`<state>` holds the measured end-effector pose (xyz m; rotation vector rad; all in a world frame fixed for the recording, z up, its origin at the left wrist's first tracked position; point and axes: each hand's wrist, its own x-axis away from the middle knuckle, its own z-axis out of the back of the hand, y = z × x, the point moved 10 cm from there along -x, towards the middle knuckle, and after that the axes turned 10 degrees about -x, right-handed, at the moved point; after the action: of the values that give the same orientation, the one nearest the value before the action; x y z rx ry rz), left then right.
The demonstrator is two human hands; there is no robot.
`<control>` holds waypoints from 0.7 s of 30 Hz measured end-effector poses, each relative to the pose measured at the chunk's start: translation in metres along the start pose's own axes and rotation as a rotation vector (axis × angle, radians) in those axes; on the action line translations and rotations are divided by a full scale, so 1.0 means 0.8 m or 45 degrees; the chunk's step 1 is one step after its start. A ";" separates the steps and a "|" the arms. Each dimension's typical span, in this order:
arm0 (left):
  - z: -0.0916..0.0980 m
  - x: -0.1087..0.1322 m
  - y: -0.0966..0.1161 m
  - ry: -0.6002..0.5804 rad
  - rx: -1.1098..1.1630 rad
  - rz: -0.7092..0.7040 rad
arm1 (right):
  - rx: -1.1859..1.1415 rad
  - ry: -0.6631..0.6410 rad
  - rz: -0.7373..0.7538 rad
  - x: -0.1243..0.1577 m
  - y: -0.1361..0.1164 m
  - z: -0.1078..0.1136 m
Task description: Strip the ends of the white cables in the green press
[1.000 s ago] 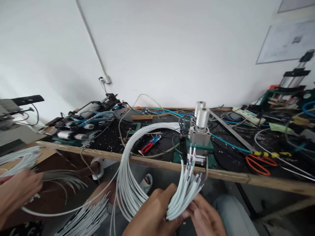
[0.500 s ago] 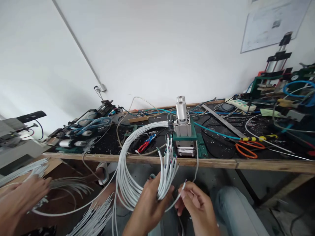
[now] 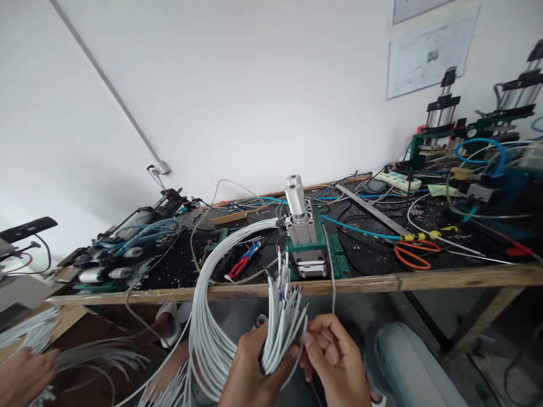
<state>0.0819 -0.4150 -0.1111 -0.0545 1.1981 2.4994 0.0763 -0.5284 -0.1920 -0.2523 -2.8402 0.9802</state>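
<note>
Bundle: our white bundle [image 3: 275, 339] stands near our side of the bench edge [image 3: 360, 284], its long axis running up and away from us, coloured tips toward the press [image 3: 300, 232].
Left hand: our left hand [image 3: 252, 364] is wrapped round the bundle, thumb across the near side, and grasps it firmly.
Strand: one strand [image 3: 305, 327] stands apart on the bundle's right, between it and our right hand, its axis slanting up and slightly right.
Right hand: our right hand [image 3: 333, 356] has its fingers curled, thumb and forefinger tips at the strand's upper part; whether they pinch it or only touch it, we cannot tell.
Nearer hand: for the strand's tip, our right; for the bundle, our left.
Coil: behind the left hand, the coil [image 3: 201, 322] sweeps left, then arcs over the bench toward the press.
Pliers: red and blue pliers [image 3: 243, 261] lie on the bench inside the coil's curve, well apart from both our hands.
</note>
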 end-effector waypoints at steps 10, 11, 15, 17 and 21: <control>-0.002 0.004 -0.015 0.062 -0.058 0.082 | 0.081 -0.156 0.045 -0.006 -0.006 -0.006; -0.001 0.004 -0.016 0.080 -0.055 0.093 | 0.095 -0.195 0.043 -0.008 -0.006 -0.008; 0.000 0.006 -0.018 0.119 0.020 0.137 | 0.014 -0.249 -0.070 -0.014 0.007 -0.009; -0.003 0.006 -0.018 0.100 0.038 0.145 | -0.120 -0.170 -0.123 -0.014 0.015 -0.003; -0.005 0.007 -0.021 0.132 0.080 0.190 | -0.346 -0.060 -0.188 -0.007 0.021 -0.004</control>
<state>0.0821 -0.4065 -0.1272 -0.0818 1.3686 2.6126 0.0840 -0.5150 -0.2003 -0.0437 -2.9798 0.5791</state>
